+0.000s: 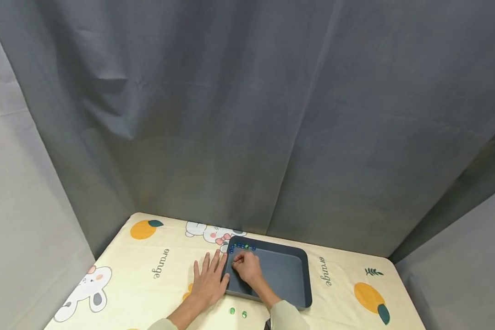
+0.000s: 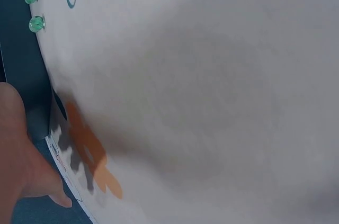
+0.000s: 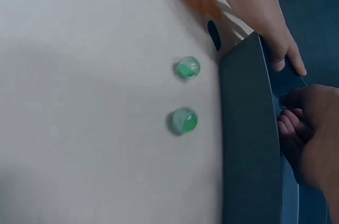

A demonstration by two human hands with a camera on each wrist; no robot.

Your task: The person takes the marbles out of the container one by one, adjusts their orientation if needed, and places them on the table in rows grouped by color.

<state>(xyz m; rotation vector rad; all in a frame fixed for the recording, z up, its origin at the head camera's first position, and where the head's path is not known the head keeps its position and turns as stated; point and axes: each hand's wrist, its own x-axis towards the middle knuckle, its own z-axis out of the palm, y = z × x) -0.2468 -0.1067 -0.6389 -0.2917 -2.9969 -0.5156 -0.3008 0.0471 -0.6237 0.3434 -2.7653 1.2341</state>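
The right hand is inside the left part of the dark baking tray, low near its bottom. Its fingers are curled and the thumb comes close to them; whether a marble is between the fingertips, I cannot tell. The left hand lies flat with the fingers straight and spread, beside the left wall of the tray, and it grasps nothing.

The tray has its long axis going from left to right across the surface. In its far left corner, a few blue marbles and one green marble lie along the wall. This group is just beyond the right hand, away from the person.

Two loose green marbles lie on the opposite side, outside the tray: before its near wall, between the two forearms.
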